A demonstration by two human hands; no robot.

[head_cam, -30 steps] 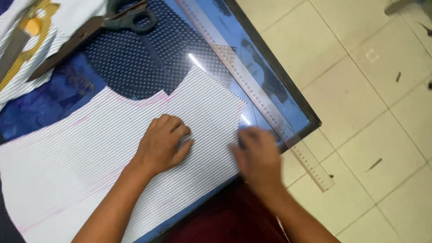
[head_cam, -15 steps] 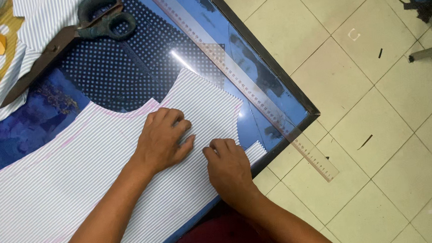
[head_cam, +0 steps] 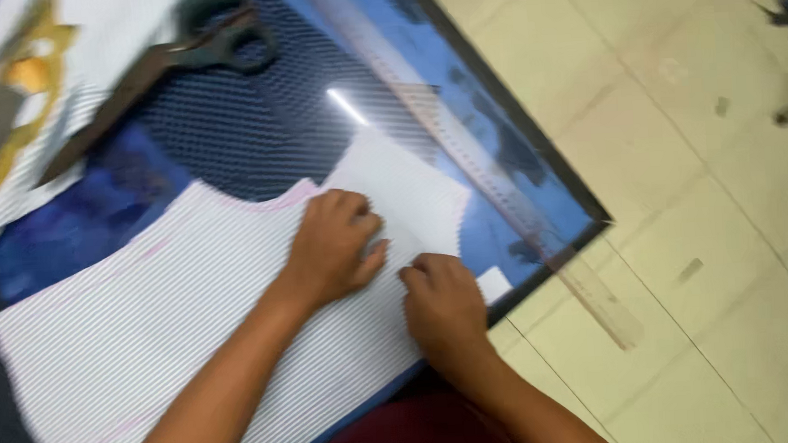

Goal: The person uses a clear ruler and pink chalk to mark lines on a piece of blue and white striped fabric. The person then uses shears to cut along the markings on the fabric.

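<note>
Two bare hands are pressing on a striped fabric piece [head_cam: 193,322] lying on the blue glass worktop [head_cam: 502,234]. Nearer, the right hand [head_cam: 443,304] is resting loosely curled, gripping nothing. Beside it, the left hand [head_cam: 332,247] is lying flat. Farther off, a clear ruler [head_cam: 500,189] and dark scissors [head_cam: 170,67] are resting.

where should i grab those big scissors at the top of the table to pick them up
Take the scissors by the dark loop handles at their right end, coming from the right side. The blades taper away down-left over the cloth, so the loops are the safe, open end. They lie flat, apart from both hands, left hand and right hand, which rest on the striped fabric.
</note>
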